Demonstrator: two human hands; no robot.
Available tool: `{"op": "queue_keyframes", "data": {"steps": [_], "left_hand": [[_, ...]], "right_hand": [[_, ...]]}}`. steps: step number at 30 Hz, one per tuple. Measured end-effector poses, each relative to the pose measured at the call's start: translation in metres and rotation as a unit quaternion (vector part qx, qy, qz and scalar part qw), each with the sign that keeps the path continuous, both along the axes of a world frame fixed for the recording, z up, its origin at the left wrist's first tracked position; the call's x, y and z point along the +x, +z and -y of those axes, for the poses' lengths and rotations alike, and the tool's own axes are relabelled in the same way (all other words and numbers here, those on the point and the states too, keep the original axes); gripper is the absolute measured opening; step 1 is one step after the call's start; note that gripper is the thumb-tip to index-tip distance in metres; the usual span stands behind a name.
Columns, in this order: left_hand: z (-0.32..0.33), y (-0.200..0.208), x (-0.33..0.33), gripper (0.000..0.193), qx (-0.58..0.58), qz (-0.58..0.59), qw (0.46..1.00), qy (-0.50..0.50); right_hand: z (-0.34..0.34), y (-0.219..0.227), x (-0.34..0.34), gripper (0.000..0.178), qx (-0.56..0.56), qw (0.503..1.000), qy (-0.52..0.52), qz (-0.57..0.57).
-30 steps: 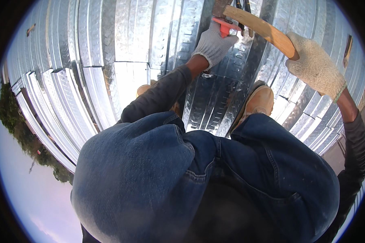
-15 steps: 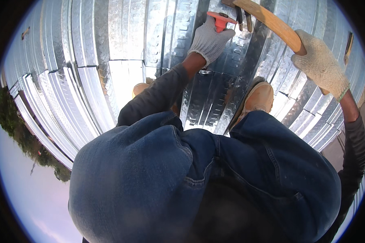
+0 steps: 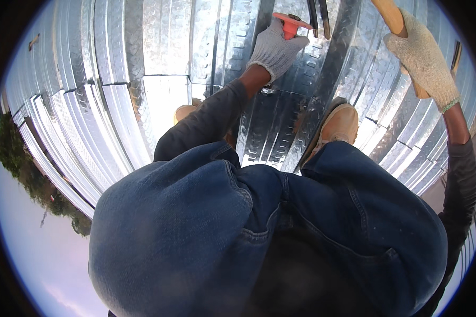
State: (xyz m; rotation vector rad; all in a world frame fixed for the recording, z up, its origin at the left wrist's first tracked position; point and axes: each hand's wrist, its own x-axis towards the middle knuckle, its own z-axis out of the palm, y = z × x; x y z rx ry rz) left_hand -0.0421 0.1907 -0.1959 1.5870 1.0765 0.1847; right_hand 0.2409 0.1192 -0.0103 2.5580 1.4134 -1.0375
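Observation:
In a pale knitted glove, my left hand [image 3: 277, 50] is closed round the red grip of a chisel [image 3: 291, 24] with a wide red guard. Its tip is hidden behind the hand, above the ribbed metal decking [image 3: 166, 37]. My right hand [image 3: 420, 58], gloved too, grips the wooden handle of a hammer [image 3: 390, 18] at the upper right. The handle's butt pokes out below the fist, and the head is beyond the top edge. Right beside the chisel's guard are two dark narrow bars [image 3: 319, 18].
My boots [image 3: 338, 124] stand on the decking, either side of a darker shaded strip [image 3: 272, 127]. Sheet ends overlap in a stepped line across the decking. Trees [image 3: 21, 164] and sky show past its left edge. A thin dark piece [image 3: 456, 55] lies at the far right.
My right hand has risen slightly, swinging the hammer up and to the right so its head has left the picture. The left hand and chisel have barely moved.

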Motion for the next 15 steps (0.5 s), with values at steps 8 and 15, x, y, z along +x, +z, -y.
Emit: {"op": "queue_keyframes", "data": {"steps": [8,15], "left_hand": [[0.0,0.007,-0.011,0.055,0.051,-0.004,0.997,-0.055],[0.01,0.032,-0.022,0.057,0.014,0.037,0.999,-0.001]], "right_hand": [[0.041,0.002,-0.029,0.048,0.017,0.988,0.152,0.013],[0.033,0.036,-0.053,0.059,0.01,0.999,-0.011,-0.036]]}}
